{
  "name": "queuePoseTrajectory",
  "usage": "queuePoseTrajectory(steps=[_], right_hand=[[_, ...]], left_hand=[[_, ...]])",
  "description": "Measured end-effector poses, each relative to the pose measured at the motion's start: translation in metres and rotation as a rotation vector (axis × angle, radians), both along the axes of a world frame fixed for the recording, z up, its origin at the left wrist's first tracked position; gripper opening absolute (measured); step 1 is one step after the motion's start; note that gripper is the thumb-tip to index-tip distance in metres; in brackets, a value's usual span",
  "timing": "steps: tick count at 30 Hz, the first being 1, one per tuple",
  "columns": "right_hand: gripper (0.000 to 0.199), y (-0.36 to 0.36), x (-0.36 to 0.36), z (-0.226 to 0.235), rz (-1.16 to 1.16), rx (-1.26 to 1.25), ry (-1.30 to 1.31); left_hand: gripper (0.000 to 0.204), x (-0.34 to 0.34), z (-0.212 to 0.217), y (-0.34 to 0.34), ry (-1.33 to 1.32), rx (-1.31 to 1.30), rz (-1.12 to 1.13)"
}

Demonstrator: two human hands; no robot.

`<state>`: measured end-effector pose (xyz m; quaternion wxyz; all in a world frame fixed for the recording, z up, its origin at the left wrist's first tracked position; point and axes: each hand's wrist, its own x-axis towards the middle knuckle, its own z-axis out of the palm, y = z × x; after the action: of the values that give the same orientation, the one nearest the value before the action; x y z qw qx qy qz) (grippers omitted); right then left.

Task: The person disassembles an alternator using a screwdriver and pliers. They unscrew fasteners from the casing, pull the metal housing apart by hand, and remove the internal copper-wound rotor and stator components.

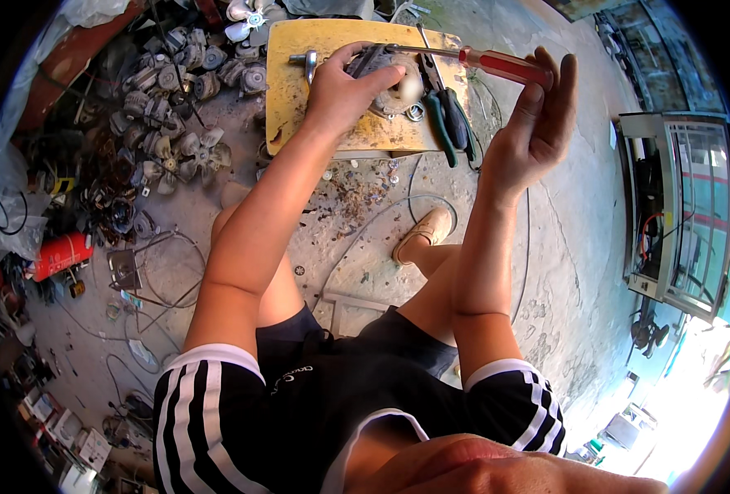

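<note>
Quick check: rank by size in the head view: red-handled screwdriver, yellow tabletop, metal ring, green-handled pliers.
1. Yellow tabletop
2. Red-handled screwdriver and green-handled pliers: too close to rank
3. Metal ring

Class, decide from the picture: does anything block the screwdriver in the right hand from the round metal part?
Nothing visible does: the screwdriver in the right hand appears to reach the round metal part at its far edge; the pliers lie right of it.
</note>
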<state>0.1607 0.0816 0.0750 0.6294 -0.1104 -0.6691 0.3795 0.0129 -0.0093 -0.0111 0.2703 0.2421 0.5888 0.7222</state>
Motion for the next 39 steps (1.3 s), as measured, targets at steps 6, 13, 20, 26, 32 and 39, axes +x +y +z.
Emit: queuePoseTrajectory(steps=[6,13,20,26,32,39], right_hand=[[0.042,0.007,0.009,-0.008,-0.2,0.156,-0.224],[0.038,0.001,-0.003,-0.002,-0.076,0.027,-0.01],[0.038,0.007,0.007,-0.005,-0.153,0.044,-0.097],[0.037,0.01,0.009,-0.009,-0.207,0.168,-0.162],[0.04,0.002,0.001,-0.005,0.009,-0.027,0.022],[0.051,0.017,0.02,-0.013,-0.199,0.143,-0.342]], left_hand=[[0.065,-0.002,-0.008,0.002,-0.028,0.044,-0.006],[0.063,0.002,-0.002,0.0,0.001,-0.003,0.001],[0.06,0.0,-0.001,-0.002,-0.004,-0.006,0.005],[0.059,-0.002,-0.003,-0.001,-0.015,0.004,-0.006],[0.059,0.001,0.002,-0.003,-0.012,0.004,-0.012],[0.06,0.002,0.002,-0.003,-0.029,0.008,-0.019]])
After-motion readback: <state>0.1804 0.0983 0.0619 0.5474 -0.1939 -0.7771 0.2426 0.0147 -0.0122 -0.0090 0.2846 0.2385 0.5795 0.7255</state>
